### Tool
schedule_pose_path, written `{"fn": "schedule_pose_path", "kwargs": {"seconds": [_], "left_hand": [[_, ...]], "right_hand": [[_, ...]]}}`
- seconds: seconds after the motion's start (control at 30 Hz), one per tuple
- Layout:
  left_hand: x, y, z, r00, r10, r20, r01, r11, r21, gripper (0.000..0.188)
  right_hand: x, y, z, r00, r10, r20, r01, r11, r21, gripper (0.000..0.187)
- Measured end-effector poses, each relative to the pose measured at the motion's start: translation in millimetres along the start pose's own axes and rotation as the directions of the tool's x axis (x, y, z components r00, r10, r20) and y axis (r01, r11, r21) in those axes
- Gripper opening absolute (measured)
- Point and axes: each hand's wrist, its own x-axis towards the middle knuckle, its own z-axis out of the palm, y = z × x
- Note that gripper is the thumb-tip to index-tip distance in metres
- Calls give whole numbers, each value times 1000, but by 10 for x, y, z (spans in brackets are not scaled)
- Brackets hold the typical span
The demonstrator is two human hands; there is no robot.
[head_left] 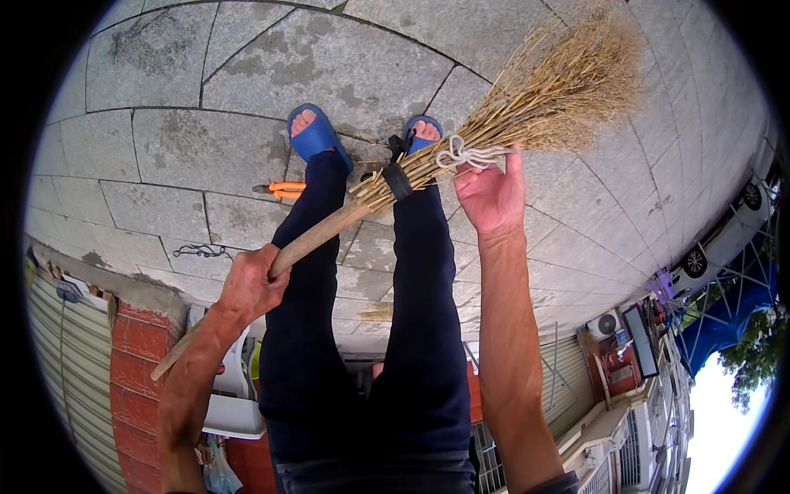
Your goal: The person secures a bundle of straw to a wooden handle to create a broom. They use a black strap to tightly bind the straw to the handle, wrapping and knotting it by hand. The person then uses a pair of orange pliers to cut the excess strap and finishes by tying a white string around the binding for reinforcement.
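A straw broom (551, 95) slants across in front of my legs, its bristles toward the upper right. My left hand (253, 284) is closed round its wooden handle (321, 236). A black band (397, 181) wraps the stalks where they meet the handle. Farther along, a white cord (465, 154) is tied in a looped bow round the bristles. My right hand (494, 198) is palm up under the bristles beside the bow, thumb and fingers apart. Its thumb tip is by the cord's loose ends; some fingers are partly hidden by the bristles.
Orange-handled pliers (284, 190) lie on the grey paving (247, 148) left of my legs. A dark thin cord (200, 250) is nearby. Blue sandals (317, 136) are on my feet. A loose straw tuft (378, 312) lies between my legs; a parked car (724, 239) stands far right.
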Motion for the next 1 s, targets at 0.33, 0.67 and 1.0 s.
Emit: {"fn": "schedule_pose_path", "kwargs": {"seconds": [0.33,0.67,1.0], "left_hand": [[166,28,-54,998,-55,39,55,998,-4,17],[1022,-518,-180,863,452,-225,-303,821,484,34],[2915,-1005,-292,520,752,-405,-363,624,692,44]], "right_hand": [[-13,189,-47,816,-521,-250,372,805,-462,19],[147,134,139,694,-700,167,372,150,-916,11],[1406,-308,-215,670,-636,383,504,11,-864,5]]}}
